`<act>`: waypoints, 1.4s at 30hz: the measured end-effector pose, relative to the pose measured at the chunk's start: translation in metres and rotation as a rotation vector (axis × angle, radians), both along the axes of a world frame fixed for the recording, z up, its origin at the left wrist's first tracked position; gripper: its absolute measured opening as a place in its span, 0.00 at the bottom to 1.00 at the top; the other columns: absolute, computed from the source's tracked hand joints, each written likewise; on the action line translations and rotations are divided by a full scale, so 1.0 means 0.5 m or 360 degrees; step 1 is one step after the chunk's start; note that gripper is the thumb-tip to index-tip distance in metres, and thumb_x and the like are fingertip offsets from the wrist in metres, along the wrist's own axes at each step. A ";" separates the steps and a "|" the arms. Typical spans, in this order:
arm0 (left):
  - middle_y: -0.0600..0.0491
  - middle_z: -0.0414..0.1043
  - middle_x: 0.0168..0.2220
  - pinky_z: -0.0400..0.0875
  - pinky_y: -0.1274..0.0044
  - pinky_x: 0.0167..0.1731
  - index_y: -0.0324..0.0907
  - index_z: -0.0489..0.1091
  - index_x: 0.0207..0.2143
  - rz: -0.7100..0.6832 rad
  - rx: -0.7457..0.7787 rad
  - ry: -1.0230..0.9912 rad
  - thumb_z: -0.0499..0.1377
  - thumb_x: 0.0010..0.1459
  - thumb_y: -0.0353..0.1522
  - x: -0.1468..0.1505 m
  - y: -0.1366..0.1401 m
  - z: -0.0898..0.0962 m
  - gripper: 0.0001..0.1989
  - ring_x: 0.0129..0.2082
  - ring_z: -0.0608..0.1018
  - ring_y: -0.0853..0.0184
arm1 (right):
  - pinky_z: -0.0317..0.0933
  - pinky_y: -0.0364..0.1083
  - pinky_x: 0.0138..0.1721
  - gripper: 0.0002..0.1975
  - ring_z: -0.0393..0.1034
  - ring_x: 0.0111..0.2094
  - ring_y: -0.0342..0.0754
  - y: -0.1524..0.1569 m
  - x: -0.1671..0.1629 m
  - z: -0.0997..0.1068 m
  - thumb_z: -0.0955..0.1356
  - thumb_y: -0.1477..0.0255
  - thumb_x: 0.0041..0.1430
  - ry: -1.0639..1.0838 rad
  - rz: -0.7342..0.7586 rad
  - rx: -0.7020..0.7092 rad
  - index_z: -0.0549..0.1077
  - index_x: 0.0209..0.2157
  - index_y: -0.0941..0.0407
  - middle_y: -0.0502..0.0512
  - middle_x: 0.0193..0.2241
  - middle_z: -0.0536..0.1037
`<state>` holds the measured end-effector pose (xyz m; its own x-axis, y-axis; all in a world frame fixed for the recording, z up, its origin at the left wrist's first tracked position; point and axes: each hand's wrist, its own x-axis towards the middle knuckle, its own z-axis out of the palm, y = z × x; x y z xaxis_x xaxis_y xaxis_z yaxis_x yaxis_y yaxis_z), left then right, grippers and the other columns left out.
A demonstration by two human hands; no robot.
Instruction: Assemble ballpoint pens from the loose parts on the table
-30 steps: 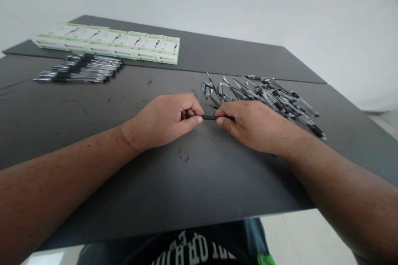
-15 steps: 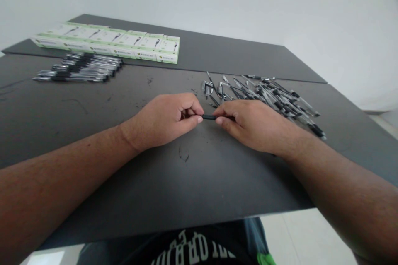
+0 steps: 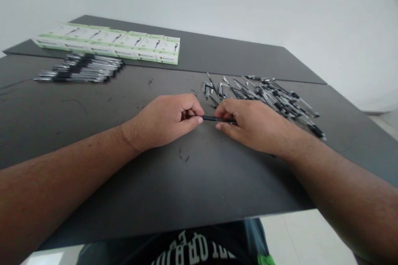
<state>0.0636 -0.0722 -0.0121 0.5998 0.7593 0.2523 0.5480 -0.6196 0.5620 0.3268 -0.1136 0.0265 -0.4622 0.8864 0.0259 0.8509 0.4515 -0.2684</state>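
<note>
A slim black pen lies level between my two hands, low over the dark table. My left hand is closed in a pinch, thumb and forefinger gripping the pen's left end, which they hide. Around the pen's right part, my right hand has its thumb and forefinger parted, with the shaft showing between them. The pen's right tip reaches in toward the curled fingers; any contact there is hidden. Just behind the right hand is a loose pile of pen parts, with clear barrels, black grips, caps and refills.
Several pens lie side by side at the left. Behind them stands a row of green and white boxes with pen pictures. The grey table has dark ink marks and a seam across it; a pale wall rises behind.
The right thumb and forefinger have parted from the pen and the hand has slid slightly right, baring more of the shaft. My left hand keeps its pinch.
</note>
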 end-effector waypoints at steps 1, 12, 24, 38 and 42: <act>0.55 0.85 0.35 0.74 0.73 0.39 0.48 0.79 0.43 -0.0001 -0.0002 0.0000 0.62 0.67 0.41 0.000 0.000 0.000 0.10 0.33 0.84 0.64 | 0.69 0.49 0.46 0.10 0.87 0.45 0.56 0.001 0.000 0.000 0.74 0.69 0.75 -0.0026 0.0005 0.0004 0.86 0.53 0.53 0.55 0.44 0.92; 0.55 0.87 0.36 0.76 0.73 0.39 0.48 0.80 0.43 -0.0019 0.0016 -0.0002 0.62 0.68 0.41 -0.003 0.000 0.000 0.09 0.35 0.86 0.63 | 0.70 0.49 0.47 0.10 0.86 0.45 0.56 -0.002 -0.001 0.004 0.72 0.68 0.77 -0.0032 0.0023 -0.0003 0.86 0.53 0.53 0.56 0.45 0.92; 0.55 0.87 0.36 0.76 0.74 0.39 0.48 0.80 0.43 -0.0025 -0.0004 0.0003 0.63 0.67 0.41 -0.005 -0.001 0.003 0.09 0.34 0.86 0.64 | 0.69 0.49 0.47 0.11 0.86 0.45 0.56 -0.001 -0.002 0.005 0.70 0.68 0.79 -0.0087 0.0070 -0.0029 0.87 0.50 0.53 0.57 0.44 0.92; 0.54 0.87 0.36 0.76 0.73 0.40 0.48 0.80 0.44 -0.0012 0.0002 0.0031 0.62 0.68 0.41 -0.003 -0.002 0.002 0.10 0.35 0.85 0.63 | 0.69 0.50 0.48 0.12 0.86 0.46 0.56 -0.002 -0.002 0.006 0.69 0.68 0.80 -0.0026 0.0065 -0.0024 0.86 0.54 0.52 0.57 0.46 0.93; 0.55 0.87 0.36 0.76 0.73 0.40 0.48 0.80 0.43 -0.0018 0.0019 0.0025 0.62 0.69 0.41 -0.002 -0.001 0.002 0.10 0.34 0.85 0.63 | 0.69 0.49 0.45 0.11 0.86 0.44 0.55 -0.002 0.000 0.004 0.73 0.67 0.76 -0.0008 0.0021 -0.0013 0.85 0.54 0.52 0.55 0.44 0.92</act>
